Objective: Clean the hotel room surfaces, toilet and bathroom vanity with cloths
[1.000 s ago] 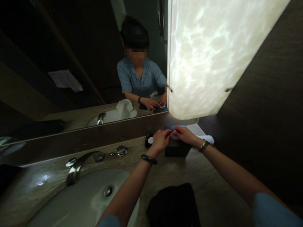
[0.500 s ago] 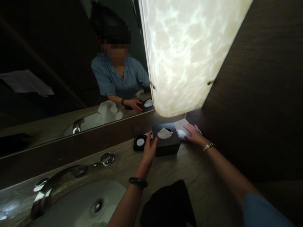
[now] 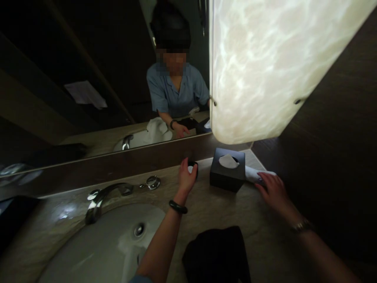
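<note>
My left hand [image 3: 187,177] is over the small black dish [image 3: 194,169] by the mirror, its thumb and fingers around the dish's near side; part of the white round item [image 3: 190,169] in it shows. Right of that stands a black tissue box [image 3: 226,173] with a white tissue sticking up. My right hand [image 3: 272,188] rests its fingers on a white cloth or packet [image 3: 253,174] beside the box, and whether it grips it is unclear.
A sink [image 3: 97,243] with a chrome faucet [image 3: 103,196] and round knob [image 3: 153,182] is at the left. A black cloth-like thing [image 3: 218,255] lies on the counter [image 3: 203,208] near me. Above hang a mirror [image 3: 118,98] and a glowing lamp panel [image 3: 265,70].
My left hand has left the tissue box's side and moved left to the black dish. The box stands farther from the dish. My right hand remains at the white item, now nearer its right end.
</note>
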A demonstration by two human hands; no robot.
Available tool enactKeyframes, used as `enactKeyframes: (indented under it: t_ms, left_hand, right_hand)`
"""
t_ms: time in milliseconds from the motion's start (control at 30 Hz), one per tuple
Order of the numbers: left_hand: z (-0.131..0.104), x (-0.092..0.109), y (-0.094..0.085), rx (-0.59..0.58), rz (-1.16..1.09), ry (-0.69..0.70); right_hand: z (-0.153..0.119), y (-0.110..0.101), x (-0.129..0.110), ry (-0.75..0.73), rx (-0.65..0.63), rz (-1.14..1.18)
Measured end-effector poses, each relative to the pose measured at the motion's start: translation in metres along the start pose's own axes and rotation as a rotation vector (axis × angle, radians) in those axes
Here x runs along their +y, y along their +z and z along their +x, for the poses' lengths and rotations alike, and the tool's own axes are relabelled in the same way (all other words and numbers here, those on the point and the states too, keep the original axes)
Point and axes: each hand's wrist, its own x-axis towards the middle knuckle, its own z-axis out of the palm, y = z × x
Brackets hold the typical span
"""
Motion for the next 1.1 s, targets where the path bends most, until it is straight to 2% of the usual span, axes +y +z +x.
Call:
enactKeyframes:
  t_ms: [67, 133, 167, 233, 300, 367, 433, 533, 600, 733, 967, 1100]
  left_hand:
    - [0.008, -0.03, -0.019, 0.037, 0.201, -0.104]
    - [0.016, -0.051, -0.024, -0.04, 0.229, -0.18]
    - [0.02, -0.056, -0.022, -0.078, 0.214, -0.187]
    - [0.025, -0.058, -0.01, -0.134, 0.201, -0.188]
    - [0.027, -0.052, 0.003, -0.17, 0.196, -0.182]
    - [0.028, -0.044, 0.012, -0.19, 0.204, -0.166]
    - [0.027, -0.037, 0.016, -0.172, 0.232, -0.137]
    - [0.024, -0.031, 0.019, -0.131, 0.29, -0.088]
    - [0.022, -0.027, 0.023, -0.144, 0.326, -0.069]
    - [0.02, -0.017, 0.029, -0.178, 0.39, -0.065]
    - [0.027, -0.003, 0.017, -0.194, 0.422, 0.039]
    - [0.031, -0.014, 0.008, -0.159, 0.361, 0.01]
  right_hand:
    - [-0.049, 0.002, -0.043, -0.089, -0.004, 0.155]
    - [-0.099, 0.01, -0.1, -0.276, -0.145, 0.236]
    - [-0.12, 0.017, -0.128, -0.429, -0.19, 0.256]
    - [-0.146, 0.033, -0.171, -0.618, -0.162, 0.242]
    - [-0.156, 0.047, -0.192, -0.664, -0.145, 0.228]
    - [-0.158, 0.053, -0.19, -0.651, -0.202, 0.24]
    - [-0.16, 0.052, -0.175, -0.638, -0.221, 0.241]
    - [-0.171, 0.044, -0.146, -0.603, -0.106, 0.16]
    - [-0.179, 0.037, -0.129, -0.587, -0.024, 0.107]
    - [-0.186, 0.03, -0.109, -0.607, -0.003, 0.062]
    - [-0.195, 0.038, -0.1, -0.519, -0.188, 0.149]
    - [-0.201, 0.038, -0.114, -0.47, -0.135, 0.193]
